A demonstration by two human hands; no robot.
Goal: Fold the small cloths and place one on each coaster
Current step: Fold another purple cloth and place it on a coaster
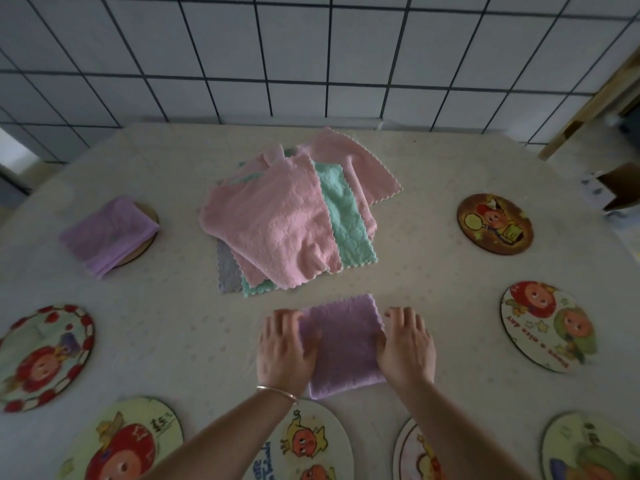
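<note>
A folded lilac cloth (343, 344) lay flat on the table (173, 334), near the front edge and just in front of the central pile of cloths (287, 220). It formed a rough rectangle with its long axis running away from the person, slightly tilted so that the far end leaned to the right. The far edge and the right edge showed a scalloped trim; the near edge was smooth and rounded. Its surface was plush, with a faint embossed pattern.

The left hand (285, 348) rested on the left edge of the cloth, fingers extended and slightly blurred. The right hand (407, 344) lay against the right edge, fingers straight and pointing away from the person. Neither hand was curled round the fabric. A thin metal bangle (277, 392) sat on the left wrist.

The pile held pink, mint-green and grey-lilac cloths, unfolded and overlapping at differing angles, all with the same embossed plush texture and wavy borders.

A second folded lilac cloth (107, 233) sat on a round coaster (150, 216) at the far left, overhanging its near-left rim.

Seven further round, flat coasters with cartoon prints lay uncovered: a brown coaster (495, 224) at the far right, a white coaster (549, 326) nearer on the right, a red-rimmed coaster (45, 356) on the left, and four partly cropped or covered by the forearms along the front edge.

The table covering was pale with a faint dotted pattern. A white tiled wall (311, 57) with dark grout stood behind.
</note>
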